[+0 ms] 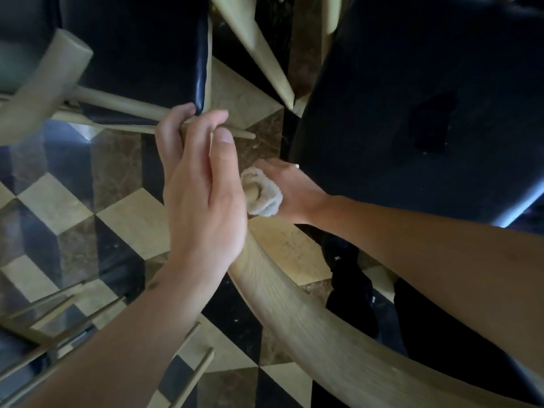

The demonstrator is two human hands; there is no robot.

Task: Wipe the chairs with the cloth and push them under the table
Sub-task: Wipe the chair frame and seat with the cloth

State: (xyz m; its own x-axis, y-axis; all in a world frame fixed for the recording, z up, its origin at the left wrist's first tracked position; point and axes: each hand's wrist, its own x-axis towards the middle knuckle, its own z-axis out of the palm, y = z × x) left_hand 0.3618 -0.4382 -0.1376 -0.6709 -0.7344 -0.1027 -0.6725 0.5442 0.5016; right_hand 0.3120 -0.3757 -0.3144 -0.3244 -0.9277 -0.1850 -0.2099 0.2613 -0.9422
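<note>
I look straight down on a pale wooden chair with a black padded seat (pixel 412 98). Its curved wooden backrest rail (pixel 309 319) sweeps from the lower right up to the middle. My right hand (pixel 291 189) holds a beige cloth (pixel 263 195) wrapped around a round wooden post of the chair below the rail's end. My left hand (pixel 200 184) is above the rail's end, its fingers curled around a thin wooden spindle (pixel 188 125). A second chair with a black seat (pixel 132 45) stands at the upper left.
The floor (pixel 59 207) is polished stone in a cream, brown and black cube pattern. Thin spindles of another chair back (pixel 59 334) cross the lower left. Pale wooden legs (pixel 259 45) slant between the two seats at the top. My dark trouser leg (pixel 353 290) shows under the rail.
</note>
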